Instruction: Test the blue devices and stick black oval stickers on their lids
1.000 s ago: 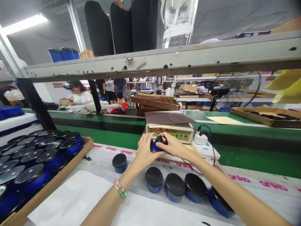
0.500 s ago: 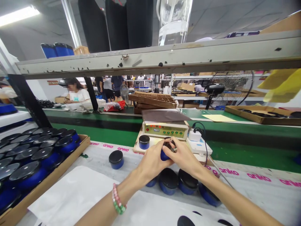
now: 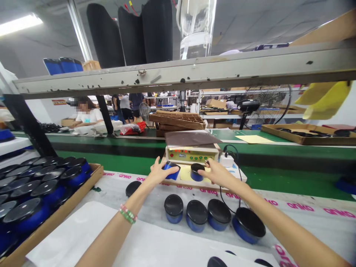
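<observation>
My left hand grips a round blue unit with a black top, tilted at the near edge of the tester. My right hand sits with fingers apart beside a second blue unit, which stands on a yellow pad. Behind both stands a beige electronic tester with red digits and green buttons. On the printed white mat, several matching units stand in a row below my hands, such as one and another.
A cardboard tray packed with blue units lies at the left, beside a white sheet. A white power adapter and cable sit right of the tester. A grey shelf beam crosses overhead. A co-worker sits beyond the green bench.
Both hands held one unit together; that unit now stands on the pad, and my hands have parted. My left hand has taken the unit that stood at the pad's left.
</observation>
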Motion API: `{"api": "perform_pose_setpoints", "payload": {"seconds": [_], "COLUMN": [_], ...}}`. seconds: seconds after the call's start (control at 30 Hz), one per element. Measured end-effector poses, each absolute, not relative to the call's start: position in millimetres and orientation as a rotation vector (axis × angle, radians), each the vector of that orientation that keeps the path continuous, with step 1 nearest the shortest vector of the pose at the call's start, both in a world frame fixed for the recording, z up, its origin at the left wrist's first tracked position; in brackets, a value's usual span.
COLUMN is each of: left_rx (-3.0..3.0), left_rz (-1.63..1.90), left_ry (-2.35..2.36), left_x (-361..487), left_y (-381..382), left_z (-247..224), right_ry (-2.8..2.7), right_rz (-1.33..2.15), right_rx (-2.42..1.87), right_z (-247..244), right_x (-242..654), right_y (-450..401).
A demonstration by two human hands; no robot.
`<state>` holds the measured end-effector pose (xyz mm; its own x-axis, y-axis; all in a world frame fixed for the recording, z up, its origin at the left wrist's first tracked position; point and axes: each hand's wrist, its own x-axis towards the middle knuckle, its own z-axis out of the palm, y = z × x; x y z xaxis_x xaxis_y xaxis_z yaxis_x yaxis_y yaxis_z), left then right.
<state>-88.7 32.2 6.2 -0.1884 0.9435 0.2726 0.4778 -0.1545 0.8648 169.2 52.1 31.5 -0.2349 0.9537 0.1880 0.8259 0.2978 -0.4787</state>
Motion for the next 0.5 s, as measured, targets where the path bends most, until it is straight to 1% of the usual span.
{"api": "perform_pose_setpoints", "payload": {"seconds": [0.07,0.17,0.37,0.5], "left_rx": [1.619,1.636,1.646,1.632], "left_rz": [1.186,1.104,1.113,1.131], "left_ry": [1.599,1.51,1.357,1.276], "left_x": [-88.5,-86.5,-76.5,-58.2], "left_y": [39.2,44.9,43.4,45.1], "left_z": [0.8,-1.2,6.6,3.4], "right_ry": [-2.201,-2.271,-2.297,-2.323], "right_rz": [0.321,0.257,0.178,0.183], "right_rx": [-1.587,-1.593,-1.621,-1.595], "right_z": [19.5,9.7,3.6,0.9], "right_x": [159.9,152.2,162.5,166.3], "right_y": [63.2,72.8,71.7,67.7]}}
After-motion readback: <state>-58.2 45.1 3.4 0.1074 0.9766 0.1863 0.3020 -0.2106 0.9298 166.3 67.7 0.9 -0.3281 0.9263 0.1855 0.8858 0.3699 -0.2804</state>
